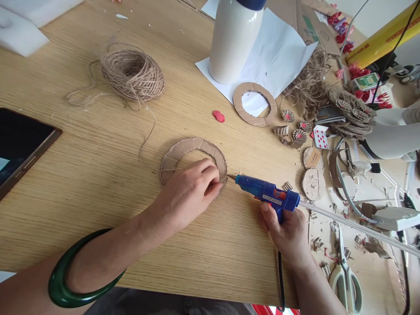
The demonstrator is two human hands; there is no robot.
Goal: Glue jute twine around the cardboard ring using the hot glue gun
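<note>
A flat cardboard ring (183, 148) with twine along its edges lies on the table in front of me. My left hand (192, 188) reaches across it, fingers closed in a pinch at its right side; whatever sits under the fingertips is partly hidden. A blue glue gun (262, 190) is gripped in my right hand (288, 229), its nozzle at the ring's right edge, close to my left fingertips. Behind the ring, a ball of twine (133, 74) rests with a loose strand trailing toward it. Small red discs (218, 116) lie beyond the ring.
A white bottle (234, 41) stands on white paper (278, 48) at the back, near a second cardboard ring (239, 103). Scissors (344, 271), cardboard scraps and cables crowd the right side. A phone (24, 148) lies at left. The gun's black cord (281, 280) hangs toward the front edge.
</note>
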